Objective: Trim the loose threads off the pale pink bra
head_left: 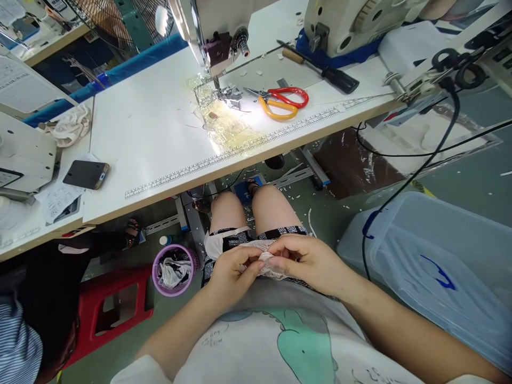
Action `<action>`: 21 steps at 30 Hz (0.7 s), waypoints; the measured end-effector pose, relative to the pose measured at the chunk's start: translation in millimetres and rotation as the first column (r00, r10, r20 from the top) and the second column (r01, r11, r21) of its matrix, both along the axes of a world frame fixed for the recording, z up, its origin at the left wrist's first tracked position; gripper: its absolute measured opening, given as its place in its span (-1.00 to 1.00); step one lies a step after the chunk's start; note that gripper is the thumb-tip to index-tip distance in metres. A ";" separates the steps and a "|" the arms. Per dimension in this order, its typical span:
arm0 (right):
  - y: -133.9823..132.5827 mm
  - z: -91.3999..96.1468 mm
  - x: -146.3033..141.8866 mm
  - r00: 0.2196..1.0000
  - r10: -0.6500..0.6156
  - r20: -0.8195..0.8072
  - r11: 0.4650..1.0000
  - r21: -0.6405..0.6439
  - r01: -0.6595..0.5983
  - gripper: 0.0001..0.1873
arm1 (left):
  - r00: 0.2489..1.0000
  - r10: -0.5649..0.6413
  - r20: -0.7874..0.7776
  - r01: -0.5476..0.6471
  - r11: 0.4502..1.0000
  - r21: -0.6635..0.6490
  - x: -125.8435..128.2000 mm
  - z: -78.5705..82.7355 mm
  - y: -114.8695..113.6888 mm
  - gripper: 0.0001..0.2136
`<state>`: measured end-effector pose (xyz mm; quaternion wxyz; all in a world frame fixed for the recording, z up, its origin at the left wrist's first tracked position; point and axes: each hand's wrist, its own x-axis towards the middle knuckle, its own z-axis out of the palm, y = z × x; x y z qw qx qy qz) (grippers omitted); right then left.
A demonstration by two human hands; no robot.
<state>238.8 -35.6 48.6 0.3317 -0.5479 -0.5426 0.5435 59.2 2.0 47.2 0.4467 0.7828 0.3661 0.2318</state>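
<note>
Over my lap, a small piece of white lacy fabric point(272, 271) is pinched between both hands. My left hand point(235, 271) grips its left side with thumb and fingertips. From the right, my right hand point(306, 260) holds the same piece, thumb against bent fingers. The fingertips of the two hands nearly meet, and part of the fabric is hidden under them. Beyond my knees stands the sewing machine point(218, 48), its needle area lit over yellowish clear tape on the table.
On the white table point(160, 133) lie red-and-orange-handled scissors point(286, 101), a black-handled screwdriver point(340, 79) and a phone point(86, 174). A purple bin point(192, 261) and a red stool point(116, 277) stand at left, beside a seated person. A clear plastic tub point(452, 256) is at right.
</note>
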 end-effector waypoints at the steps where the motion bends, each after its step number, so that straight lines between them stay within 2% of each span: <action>1: -0.5 0.0 0.6 1.000 0.001 0.003 1.000 -0.002 -0.001 -0.87 | 1.000 -0.008 -0.015 0.008 1.000 0.006 -0.3 0.4 -0.3 -0.89; 6: -3.6 -0.2 3.5 1.000 -0.003 0.019 1.000 0.010 0.003 -0.85 | 0.999 -0.049 -0.012 0.049 0.998 0.033 0.0 1.1 -2.0 -0.90; 14: -5.8 -0.5 2.9 0.995 0.059 0.076 0.996 0.061 -0.064 -0.82 | 1.000 -0.017 -0.001 0.017 1.000 -0.010 3.6 1.9 -5.2 -0.91; 21: -7.3 -2.2 5.0 0.997 0.069 0.022 0.996 0.057 -0.070 -0.87 | 0.997 -0.001 0.077 0.011 0.992 -0.129 4.4 0.8 -4.6 -0.90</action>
